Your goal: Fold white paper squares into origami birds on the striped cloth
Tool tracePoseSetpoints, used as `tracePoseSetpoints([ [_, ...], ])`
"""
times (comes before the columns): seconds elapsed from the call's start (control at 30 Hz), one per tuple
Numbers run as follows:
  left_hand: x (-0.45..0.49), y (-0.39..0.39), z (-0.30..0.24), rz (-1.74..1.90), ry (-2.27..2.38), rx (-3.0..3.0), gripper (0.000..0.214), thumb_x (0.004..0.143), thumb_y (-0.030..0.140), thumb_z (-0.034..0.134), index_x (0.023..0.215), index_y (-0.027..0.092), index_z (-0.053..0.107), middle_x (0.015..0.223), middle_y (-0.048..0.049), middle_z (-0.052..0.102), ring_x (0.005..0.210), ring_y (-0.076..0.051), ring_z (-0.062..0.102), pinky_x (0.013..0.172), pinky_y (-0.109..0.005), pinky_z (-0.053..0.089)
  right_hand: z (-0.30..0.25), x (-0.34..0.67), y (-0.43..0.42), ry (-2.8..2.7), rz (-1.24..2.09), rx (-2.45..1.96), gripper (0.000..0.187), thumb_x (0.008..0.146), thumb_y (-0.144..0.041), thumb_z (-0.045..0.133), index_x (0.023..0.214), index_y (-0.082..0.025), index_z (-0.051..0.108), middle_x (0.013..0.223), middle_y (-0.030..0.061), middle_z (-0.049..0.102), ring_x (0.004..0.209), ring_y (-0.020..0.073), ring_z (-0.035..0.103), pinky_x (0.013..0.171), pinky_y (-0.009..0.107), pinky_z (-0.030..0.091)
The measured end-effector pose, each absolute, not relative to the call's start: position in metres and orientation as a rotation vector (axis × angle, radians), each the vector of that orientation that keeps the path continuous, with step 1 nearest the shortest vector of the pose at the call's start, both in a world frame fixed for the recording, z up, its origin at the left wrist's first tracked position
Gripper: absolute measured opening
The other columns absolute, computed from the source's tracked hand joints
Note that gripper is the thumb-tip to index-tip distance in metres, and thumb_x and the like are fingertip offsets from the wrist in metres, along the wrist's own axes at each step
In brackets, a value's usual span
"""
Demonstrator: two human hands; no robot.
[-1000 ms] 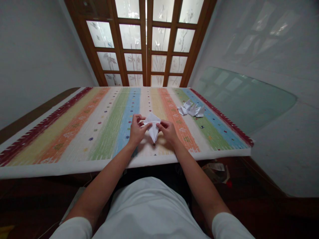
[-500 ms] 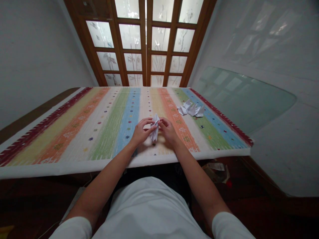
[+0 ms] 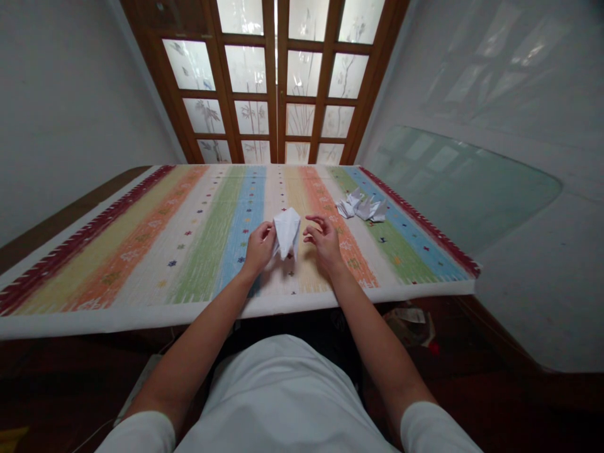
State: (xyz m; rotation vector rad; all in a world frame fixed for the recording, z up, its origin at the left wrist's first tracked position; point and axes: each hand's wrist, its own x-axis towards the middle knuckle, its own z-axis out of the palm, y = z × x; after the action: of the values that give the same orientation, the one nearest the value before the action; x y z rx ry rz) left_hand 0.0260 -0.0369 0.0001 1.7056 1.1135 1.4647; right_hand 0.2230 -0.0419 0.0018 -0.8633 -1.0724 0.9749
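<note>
folded white paper (image 3: 287, 231) is being held upright just above the middle of the striped woven cloth (image 3: 207, 264) that is spread over the worktop (image 3: 70, 214), with its narrow point directed down toward the cloth. whether that point is touching the cloth cannot be told. the paper is being pinched along its left side by the left hand (image 3: 258, 248), whose fingers (image 3: 267, 234) are closed against the folds. the right hand (image 3: 323, 242) is being held open, loosely curled and empty, just beside the paper without touching it. for a hold like this, the pinch is best placed on the thick folded layers with light pressure, so that the creases are not being crushed and the point is not being bent. the free fingers are best held clear of the thin outer flaps. a small heap of folded paper pieces (image 3: 362, 207) is being left near the far right corner of the worktop, well apart from both hands. beyond the far edge, a wooden door with frosted glass panes (image 3: 280, 94) is being lit from behind, and a crumpled packet (image 3: 410, 322) is lying on the dark floor below the near right corner.
</note>
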Motion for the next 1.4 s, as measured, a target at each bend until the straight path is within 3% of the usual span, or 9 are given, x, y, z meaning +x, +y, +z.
tracePoseSetpoints([
  [0.17, 0.033, -0.038, -0.004, 1.480, 1.076, 1.631, 0.016, 0.103, 0.037, 0.056, 0.095, 0.024, 0.061, 0.088, -0.0020, 0.067, 0.081, -0.018, 0.063, 0.074, -0.028, 0.052, 0.002, 0.223, -0.047, -1.345, 0.993, -0.792, 0.033, 0.087, -0.053, 0.077, 0.109, -0.029, 0.074, 0.135, 0.0075, 0.069, 0.095, 0.0187, 0.070, 0.077, 0.033, 0.064],
  [0.3, 0.036, -0.037, -0.006, 1.539, 1.098, 1.590, 0.015, 0.106, 0.038, 0.053, 0.102, 0.026, 0.060, 0.093, -0.0036, 0.069, 0.085, -0.020, 0.064, 0.079, -0.031, 0.052, -0.005, 0.219, -0.048, -1.527, 1.025, -0.744, 0.051, 0.077, -0.056, 0.089, 0.120, -0.032, 0.074, 0.152, 0.0094, 0.058, 0.119, 0.0253, 0.067, 0.090, 0.039, 0.066],
  [0.53, 0.033, -0.040, -0.008, 1.573, 1.172, 1.647, 0.031, 0.111, 0.056, 0.046, 0.104, 0.028, 0.058, 0.090, -0.0028, 0.066, 0.082, -0.021, 0.062, 0.073, -0.032, 0.050, -0.008, 0.221, -0.046, -1.589, 1.154, -0.687, 0.064, 0.073, -0.043, 0.093, 0.134, -0.032, 0.076, 0.167, 0.0108, 0.044, 0.113, 0.0227, 0.072, 0.094, 0.041, 0.067],
  [0.67, 0.032, -0.044, -0.006, 1.588, 1.177, 1.702, 0.038, 0.111, 0.060, 0.044, 0.103, 0.026, 0.059, 0.088, -0.0040, 0.066, 0.081, -0.021, 0.063, 0.073, -0.033, 0.050, -0.008, 0.221, -0.042, -1.512, 1.085, -0.734, 0.062, 0.063, -0.044, 0.100, 0.119, -0.026, 0.082, 0.150, 0.0122, 0.063, 0.129, 0.0288, 0.067, 0.105, 0.043, 0.061],
  [0.77, 0.032, -0.046, -0.003, 1.585, 1.166, 1.759, 0.036, 0.109, 0.060, 0.052, 0.105, 0.025, 0.062, 0.094, -0.0048, 0.069, 0.087, -0.022, 0.065, 0.079, -0.033, 0.052, -0.010, 0.221, -0.039, -1.397, 1.073, -0.784, 0.055, 0.064, -0.053, 0.099, 0.109, -0.025, 0.082, 0.121, 0.0089, 0.076, 0.113, 0.0272, 0.072, 0.099, 0.043, 0.061],
  [0.9, 0.031, -0.046, -0.002, 1.515, 1.186, 1.815, 0.036, 0.108, 0.057, 0.057, 0.093, 0.024, 0.062, 0.083, -0.0020, 0.066, 0.078, -0.020, 0.062, 0.071, -0.031, 0.049, -0.010, 0.224, -0.035, -1.317, 0.947, -0.881, 0.046, 0.078, -0.068, 0.084, 0.090, -0.024, 0.078, 0.090, 0.0048, 0.076, 0.086, 0.0226, 0.071, 0.084, 0.040, 0.060],
  [1.17, 0.030, -0.041, -0.007, 1.448, 1.233, 1.844, 0.052, 0.110, 0.059, 0.047, 0.075, 0.022, 0.059, 0.071, -0.0034, 0.061, 0.068, -0.020, 0.057, 0.064, -0.031, 0.042, -0.006, 0.225, -0.034, -1.177, 0.761, -0.945, 0.045, 0.083, -0.066, 0.078, 0.092, -0.024, 0.066, 0.086, 0.0036, 0.072, 0.073, 0.0199, 0.072, 0.067, 0.033, 0.059],
  [1.23, 0.029, -0.039, -0.009, 1.443, 1.276, 1.809, 0.050, 0.109, 0.061, 0.050, 0.081, 0.022, 0.062, 0.068, -0.0024, 0.060, 0.064, -0.020, 0.056, 0.063, -0.031, 0.041, -0.005, 0.224, -0.035, -1.170, 0.678, -0.955, 0.041, 0.084, -0.062, 0.077, 0.093, -0.024, 0.064, 0.087, 0.0031, 0.072, 0.075, 0.0195, 0.072, 0.067, 0.032, 0.059],
  [1.4, 0.025, -0.037, -0.015, 1.438, 1.352, 1.766, 0.040, 0.104, 0.054, 0.065, 0.128, 0.022, 0.062, 0.066, 0.0010, 0.065, 0.053, -0.020, 0.056, 0.058, -0.029, 0.039, -0.004, 0.223, -0.040, -1.172, 0.581, -1.006, 0.026, 0.087, -0.048, 0.074, 0.092, -0.025, 0.064, 0.087, 0.0027, 0.072, 0.079, 0.0202, 0.071, 0.070, 0.032, 0.059],
])
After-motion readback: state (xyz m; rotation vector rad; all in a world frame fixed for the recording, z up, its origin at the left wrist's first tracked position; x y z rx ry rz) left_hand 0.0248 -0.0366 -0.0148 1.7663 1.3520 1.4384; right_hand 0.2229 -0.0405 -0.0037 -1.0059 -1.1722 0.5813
